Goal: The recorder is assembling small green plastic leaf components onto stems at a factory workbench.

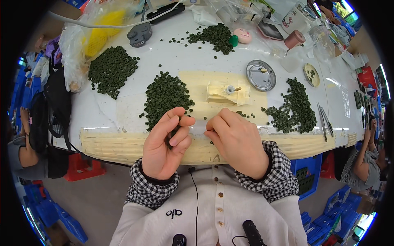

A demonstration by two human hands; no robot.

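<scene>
My left hand (161, 149) is palm up at the near table edge, fingers curled, with a few small dark green discs (171, 136) partly visible in it. Just right of it, my right hand (241, 141) is turned palm down, thumb and fingertips pinched together; anything between them is too small to make out. Beyond my left hand spreads a pile of dark green discs (166, 96), apparently with holes. Past my right hand stands a block wrapped in cream tape (221, 97) with a short peg on top (234, 89). A few loose discs (246, 115) lie near the block.
More disc piles lie at left (113, 69), far middle (215, 37) and right (299, 106). A round metal lid (260, 76), tweezers (325, 121) and a small dish (311, 74) are on the right. Plastic bags (76, 53) crowd the far left. Other people sit at both sides.
</scene>
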